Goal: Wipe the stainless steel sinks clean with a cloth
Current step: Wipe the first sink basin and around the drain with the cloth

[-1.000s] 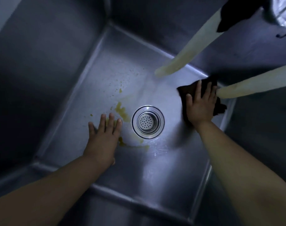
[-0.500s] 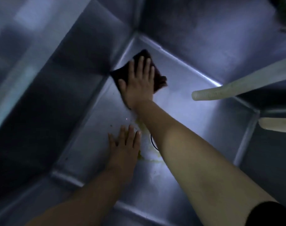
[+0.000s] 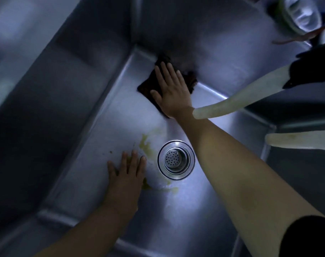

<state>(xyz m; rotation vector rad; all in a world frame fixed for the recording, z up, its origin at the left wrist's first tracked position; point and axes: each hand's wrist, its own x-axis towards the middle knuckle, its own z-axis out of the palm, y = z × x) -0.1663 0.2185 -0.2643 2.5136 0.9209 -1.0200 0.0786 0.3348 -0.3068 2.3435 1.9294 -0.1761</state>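
Note:
I look down into a deep stainless steel sink [image 3: 106,115]. My right hand [image 3: 170,89] lies flat, fingers straight, pressing a dark cloth [image 3: 147,86] onto the sink floor by the far corner. My left hand [image 3: 126,175] rests flat on the floor, fingers spread, just left of the round drain strainer [image 3: 176,160]. Yellow-green smears [image 3: 146,143] lie between my left fingertips and the drain, and more smears [image 3: 169,188] sit below the drain.
Two pale hoses hang in from the right: the upper hose [image 3: 237,101] ends beside my right wrist, the lower hose [image 3: 297,141] ends near the right wall. A pale glove-like item [image 3: 302,15] sits at the top right rim.
One second ago the cloth and my right hand were right of the drain; they swept to the far left corner and now sit slightly back from it. My left hand stays planted.

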